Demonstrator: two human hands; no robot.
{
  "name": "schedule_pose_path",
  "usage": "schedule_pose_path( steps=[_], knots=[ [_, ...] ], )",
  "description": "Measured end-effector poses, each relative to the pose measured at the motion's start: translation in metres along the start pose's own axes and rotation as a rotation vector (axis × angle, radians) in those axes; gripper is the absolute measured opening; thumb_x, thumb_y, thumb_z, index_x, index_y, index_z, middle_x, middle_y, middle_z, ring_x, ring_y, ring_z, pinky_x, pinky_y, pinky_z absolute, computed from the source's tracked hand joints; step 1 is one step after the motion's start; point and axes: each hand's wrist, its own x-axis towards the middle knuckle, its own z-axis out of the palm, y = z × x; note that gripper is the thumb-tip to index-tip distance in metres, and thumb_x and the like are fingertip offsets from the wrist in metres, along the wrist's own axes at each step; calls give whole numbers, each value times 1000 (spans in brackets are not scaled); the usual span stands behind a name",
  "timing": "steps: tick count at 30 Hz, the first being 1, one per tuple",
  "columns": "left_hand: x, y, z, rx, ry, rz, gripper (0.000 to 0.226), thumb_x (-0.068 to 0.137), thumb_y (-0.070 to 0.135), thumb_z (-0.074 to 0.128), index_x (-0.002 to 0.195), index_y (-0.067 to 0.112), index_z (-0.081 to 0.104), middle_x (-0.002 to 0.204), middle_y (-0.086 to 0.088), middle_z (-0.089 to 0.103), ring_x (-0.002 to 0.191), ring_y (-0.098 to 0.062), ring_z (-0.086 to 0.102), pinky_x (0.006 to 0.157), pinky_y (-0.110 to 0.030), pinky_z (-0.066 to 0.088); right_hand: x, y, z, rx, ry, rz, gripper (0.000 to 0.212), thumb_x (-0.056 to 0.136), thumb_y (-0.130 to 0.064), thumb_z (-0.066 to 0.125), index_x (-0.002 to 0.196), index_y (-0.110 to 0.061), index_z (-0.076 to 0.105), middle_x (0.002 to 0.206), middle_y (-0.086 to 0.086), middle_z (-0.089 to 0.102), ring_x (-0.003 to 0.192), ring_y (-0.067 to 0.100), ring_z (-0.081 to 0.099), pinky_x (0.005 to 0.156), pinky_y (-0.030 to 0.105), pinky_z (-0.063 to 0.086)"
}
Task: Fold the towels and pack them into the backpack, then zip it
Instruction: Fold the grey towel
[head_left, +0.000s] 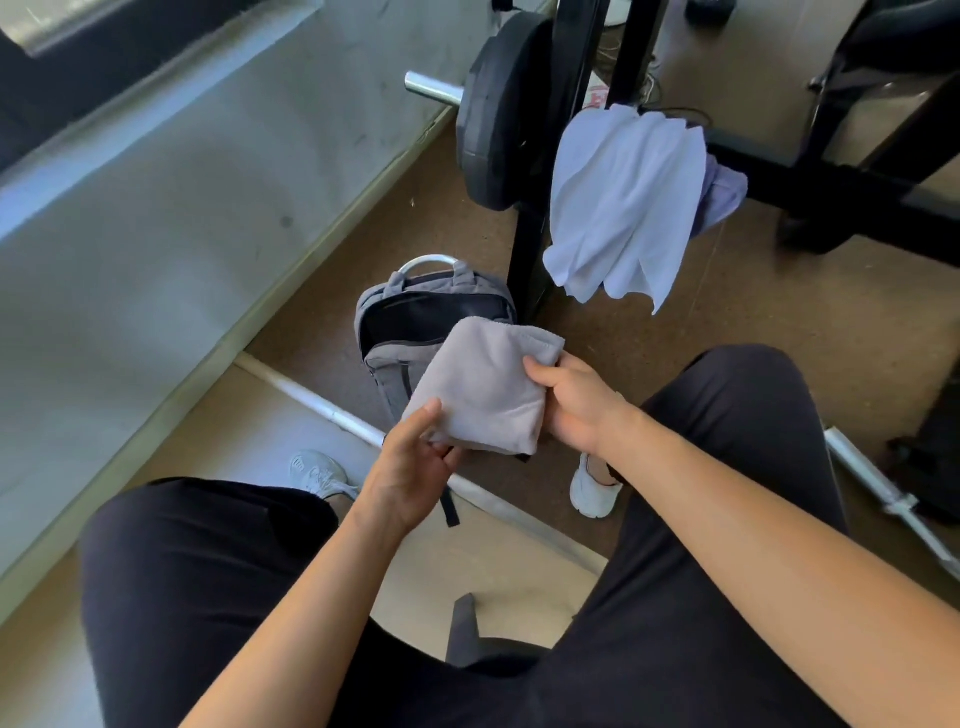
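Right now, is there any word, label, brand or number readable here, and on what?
None can be read.
Red marks on a white item behind the black rack are too blurred to read.
The backpack, grey towel and white towel show no lettering.

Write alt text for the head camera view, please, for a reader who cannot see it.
Seen from above, a seated person's left hand and right hand hold a folded grey towel over an open grey backpack on the floor. A white towel hangs on a black weight rack beyond.
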Motion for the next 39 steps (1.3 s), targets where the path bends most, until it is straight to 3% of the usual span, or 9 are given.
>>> schedule_pose_path(
  steps=[2, 7, 11, 15, 19, 24, 29, 32, 39],
  knots=[
    [1, -7, 3, -102, 50, -12, 28, 89, 19, 69, 116, 13, 65, 90, -1, 78, 81, -16, 74, 95, -39, 52, 0, 6, 2, 7, 16, 14, 37, 103, -7, 51, 140, -6, 54, 137, 19, 62, 124, 32, 61, 98, 43, 54],
    [5, -13, 0, -144, 41, -21, 63, 85, 20, 72, 144, 10, 54, 140, -13, 65, 129, -30, 63, 96, -44, 57, -1, 17, 6, 2, -58, 70, 41, 100, 1, 53, 141, -4, 54, 135, 18, 64, 124, 32, 62, 91, 41, 58],
    [9, -9, -5, -141, 114, -23, 60, 87, 6, 69, 145, 5, 53, 137, -16, 66, 126, -32, 65, 88, -41, 61, 3, 17, 3, -90, -40, 115, 46, 94, -3, 63, 139, -7, 56, 134, 17, 65, 125, 34, 61, 94, 47, 56],
    [11, 2, -14, -42, 116, -17, 53, 88, 6, 66, 141, 4, 56, 134, -19, 68, 121, -34, 67, 84, -41, 61, 4, 11, -2, -346, 42, 116, 69, 81, -25, 82, 141, -15, 48, 133, 10, 62, 125, 30, 58, 92, 44, 52],
    [6, 14, -19, 88, 30, -62, 55, 84, 12, 68, 136, 1, 58, 129, -23, 68, 112, -37, 70, 84, -47, 60, 6, 1, -4, -529, -107, 115, 98, 73, -23, 87, 152, -20, 30, 134, 7, 61, 121, 22, 59, 101, 39, 47],
    [6, 23, -21, 179, -49, -45, 48, 85, 14, 67, 130, 0, 63, 126, -25, 69, 111, -39, 69, 88, -49, 59, -2, 2, 1, -430, -363, 175, 43, 90, -2, 69, 131, -12, 61, 125, 7, 71, 118, 23, 67, 96, 36, 57],
    [4, 33, -24, 557, -63, 64, 42, 91, 5, 73, 131, 11, 61, 121, -13, 75, 112, -33, 72, 94, -51, 60, 6, 5, -7, -451, -274, 129, 51, 88, -3, 73, 136, -4, 56, 131, 16, 67, 121, 31, 65, 104, 47, 52],
    [5, 38, -29, 557, -104, 73, 49, 89, 3, 75, 135, 10, 57, 125, -16, 72, 115, -35, 70, 99, -55, 56, 4, 0, -6, -462, -250, 98, 49, 89, -1, 71, 135, -8, 55, 130, 13, 67, 121, 27, 65, 100, 40, 55],
    [3, 47, -32, 430, -222, 149, 47, 90, -2, 64, 134, 13, 59, 119, -9, 73, 109, -24, 70, 88, -36, 60, -9, -15, -4, -295, -373, 63, 49, 97, 4, 55, 142, -12, 49, 127, 11, 67, 116, 25, 66, 90, 33, 58]
  ],
)
